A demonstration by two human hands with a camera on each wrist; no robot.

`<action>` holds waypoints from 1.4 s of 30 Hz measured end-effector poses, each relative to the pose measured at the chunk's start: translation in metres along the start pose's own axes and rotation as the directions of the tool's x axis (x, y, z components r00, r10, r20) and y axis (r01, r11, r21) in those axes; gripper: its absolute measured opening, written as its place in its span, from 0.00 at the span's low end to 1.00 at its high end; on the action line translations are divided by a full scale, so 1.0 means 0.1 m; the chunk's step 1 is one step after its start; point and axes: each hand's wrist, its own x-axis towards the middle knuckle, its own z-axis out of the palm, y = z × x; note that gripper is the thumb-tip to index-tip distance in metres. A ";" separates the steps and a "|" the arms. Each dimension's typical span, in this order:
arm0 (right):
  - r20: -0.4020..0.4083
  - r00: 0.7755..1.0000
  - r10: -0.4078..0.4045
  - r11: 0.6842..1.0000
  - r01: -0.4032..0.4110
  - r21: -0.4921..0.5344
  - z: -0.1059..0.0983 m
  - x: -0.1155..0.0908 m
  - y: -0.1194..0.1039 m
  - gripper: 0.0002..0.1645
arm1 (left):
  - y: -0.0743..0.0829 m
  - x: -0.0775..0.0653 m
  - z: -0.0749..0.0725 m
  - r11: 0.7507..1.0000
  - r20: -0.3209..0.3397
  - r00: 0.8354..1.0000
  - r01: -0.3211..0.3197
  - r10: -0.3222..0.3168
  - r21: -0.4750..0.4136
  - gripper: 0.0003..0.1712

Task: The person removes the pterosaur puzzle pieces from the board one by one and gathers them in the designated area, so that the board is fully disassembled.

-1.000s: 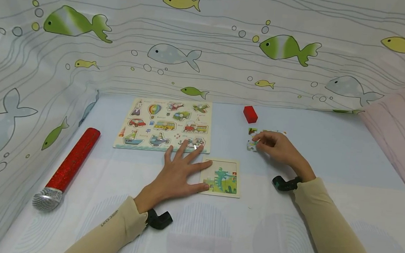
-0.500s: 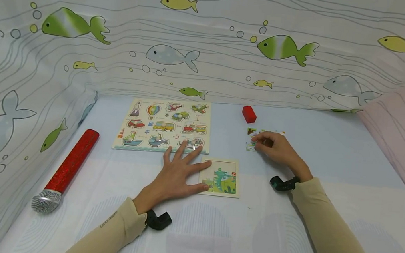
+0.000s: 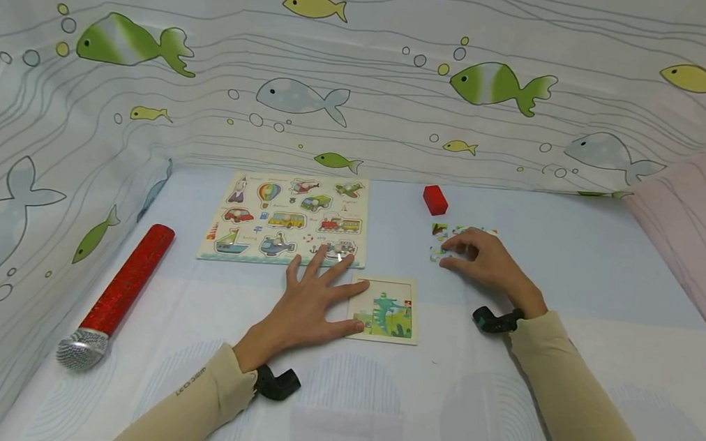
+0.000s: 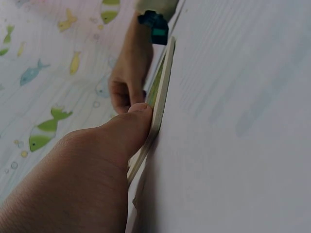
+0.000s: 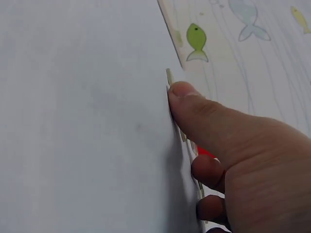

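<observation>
My left hand (image 3: 307,307) lies with fingers spread, its thumb and index finger on the left side of a small wooden jigsaw tray (image 3: 416,313). In the left wrist view its thumb rests on the tray's pale edge (image 4: 166,80). The tray shows a green crocodile picture (image 3: 389,311). Its other fingertips reach the lower edge of a large vehicle puzzle board (image 3: 216,233). Farther right, my right hand (image 3: 485,260) has its thumb and index finger at opposite edges of a small jigsaw piece (image 3: 435,254) lying flat. More loose pieces (image 3: 439,229) lie beside and behind this hand, partly hidden.
A red block (image 3: 435,200) stands behind the loose pieces. On the left lies a red glittery microphone (image 3: 123,288) with a silver head. A fish-patterned cloth (image 3: 384,153) rises as a wall behind the table and at both sides.
My right thumb and index finger have spread farther apart over the jigsaw piece. The left hand and the tray stay in place.
</observation>
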 end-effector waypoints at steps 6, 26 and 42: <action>-0.056 0.998 -0.011 1.000 0.012 0.021 0.03 -0.01 0.01 0.16 | 0.00 0.00 0.00 1.000 0.007 1.000 0.005 -0.005 0.000 0.39; -0.090 0.996 0.016 0.998 -0.011 0.057 0.04 0.00 0.00 0.13 | -0.01 0.01 0.01 1.000 0.016 1.000 0.010 -0.010 -0.003 0.39; 0.050 0.996 -0.067 0.990 0.060 0.129 0.14 0.05 -0.37 0.13 | -0.02 0.02 0.01 1.000 0.025 1.000 0.007 -0.007 0.014 0.40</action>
